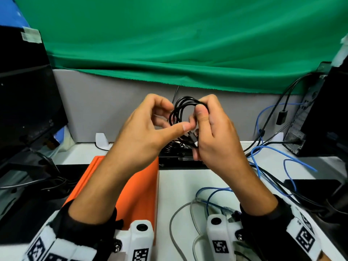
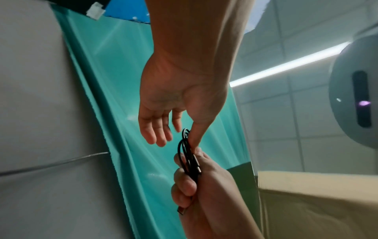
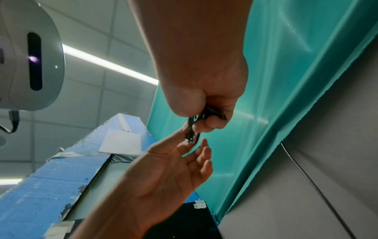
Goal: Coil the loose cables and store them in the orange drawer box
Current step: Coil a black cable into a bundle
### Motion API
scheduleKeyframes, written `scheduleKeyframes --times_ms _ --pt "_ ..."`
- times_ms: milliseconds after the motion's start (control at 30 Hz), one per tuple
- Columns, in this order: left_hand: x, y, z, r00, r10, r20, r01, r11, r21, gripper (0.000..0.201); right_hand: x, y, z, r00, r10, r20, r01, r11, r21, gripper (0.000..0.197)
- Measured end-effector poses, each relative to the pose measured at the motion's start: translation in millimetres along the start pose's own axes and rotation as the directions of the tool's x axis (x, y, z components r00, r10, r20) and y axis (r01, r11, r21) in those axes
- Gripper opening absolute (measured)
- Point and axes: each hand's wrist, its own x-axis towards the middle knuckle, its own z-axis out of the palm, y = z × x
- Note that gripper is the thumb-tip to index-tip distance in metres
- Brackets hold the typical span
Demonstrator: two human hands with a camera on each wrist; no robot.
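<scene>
In right hand (image 1: 212, 129) grip, half-hidden black cable (image 1: 180, 112).

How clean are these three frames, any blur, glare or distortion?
Head view: wide-angle bending at the edges, left hand slightly motion-blurred. Left wrist view: ceiling light strip glares, black cable coil sharp. Right wrist view: coil small, fingertips soft.

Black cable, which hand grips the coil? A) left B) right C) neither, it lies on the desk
B: the right hand curls round the coiled black cable, held up above the desk; the left hand only touches it with its thumb, fingers loose.
</scene>
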Motion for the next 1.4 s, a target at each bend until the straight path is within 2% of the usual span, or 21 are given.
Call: scheduleKeyframes --times_ms 100,167,233,333,433,467,500,567,633,733,800,933,967,1033,1100,1167,1300,1367,1400 --pt "1 1 8 0.998 -0.04 0.049 0.048 0.985 -0.164 0.016 -2 -5 1 0.998 -0.01 0.064 0.008 1.0 0.024 0.019" --pt "1 -1 14 0.999 -0.029 -0.04 0.023 0.989 -0.149 0.007 -4 -5 5 0.996 -0.045 0.071 0.046 0.999 -0.006 0.018" --pt "1 -5 19 0.987 0.016 -0.162 -0.022 0.999 -0.037 0.014 -4 -4 10 0.993 -0.111 0.037 0.115 0.988 -0.101 0.017" --pt "-2 -10 24 0.94 0.142 -0.31 -0.07 0.97 0.231 0.016 -7 -5 15 0.988 -0.151 0.02 0.153 0.976 -0.157 0.019" --pt "-5 -8 25 0.91 0.22 -0.353 -0.032 0.883 0.467 0.009 -8 -9 15 0.987 -0.154 0.034 0.158 0.97 -0.186 0.022" --pt "-4 -10 23 0.908 0.247 -0.339 -0.031 0.845 0.534 0.008 -8 -9 14 0.987 -0.155 0.04 0.16 0.968 -0.193 0.022" --pt "-3 -11 21 0.913 0.276 -0.3 -0.069 0.829 0.555 0.016 -7 -10 12 0.986 -0.156 0.05 0.163 0.967 -0.196 0.02" --pt "0 -13 18 0.931 0.33 -0.157 -0.235 0.87 0.434 0.035 -5 -8 7 0.988 -0.136 0.076 0.148 0.973 -0.179 0.016" --pt "-1 -11 17 0.944 0.33 -0.01 -0.313 0.904 0.292 0.037 -3 -5 2 0.99 -0.068 0.125 0.087 0.985 -0.149 0.016" --pt "-2 -11 15 0.951 0.303 0.064 -0.307 0.897 0.317 0.02 1 0 -2 0.982 -0.003 0.189 0.042 0.978 -0.205 0.018" --pt "-4 -9 10 0.951 0.3 0.08 -0.309 0.889 0.338 0.029 3 2 -8 0.974 0.04 0.223 0.0 0.984 -0.18 0.021" --pt "-2 -6 1 0.952 0.301 0.055 -0.305 0.92 0.248 0.044 7 2 -28 0.932 0.179 0.314 -0.19 0.982 0.005 0.024" --pt "0 -7 0 0.957 0.279 0.076 -0.289 0.935 0.207 0.042 8 3 -31 0.927 0.189 0.323 -0.209 0.978 0.027 0.025" --pt "3 -10 -2 0.968 0.19 0.166 -0.196 0.981 0.018 0.032 9 5 -32 0.921 0.206 0.331 -0.24 0.968 0.065 0.028" --pt "6 -13 -6 0.955 0.118 0.273 -0.088 0.989 -0.121 0.022 10 8 -30 0.909 0.225 0.352 -0.289 0.947 0.142 0.031" --pt "6 -14 -8 0.945 0.103 0.31 -0.06 0.987 -0.147 0.019 10 11 -29 0.894 0.222 0.389 -0.337 0.906 0.258 0.031" --pt "4 -11 -8 0.949 0.143 0.28 -0.1 0.982 -0.161 0.016 12 11 -34 0.883 0.124 0.454 -0.377 0.762 0.527 0.021" --pt "4 -9 -10 0.953 0.155 0.261 -0.112 0.979 -0.173 0.015 14 15 -38 0.884 0.046 0.465 -0.353 0.717 0.601 0.031" --pt "4 -9 -11 0.955 0.159 0.249 -0.114 0.976 -0.186 0.015 15 17 -40 0.889 0.019 0.457 -0.328 0.723 0.608 0.034"
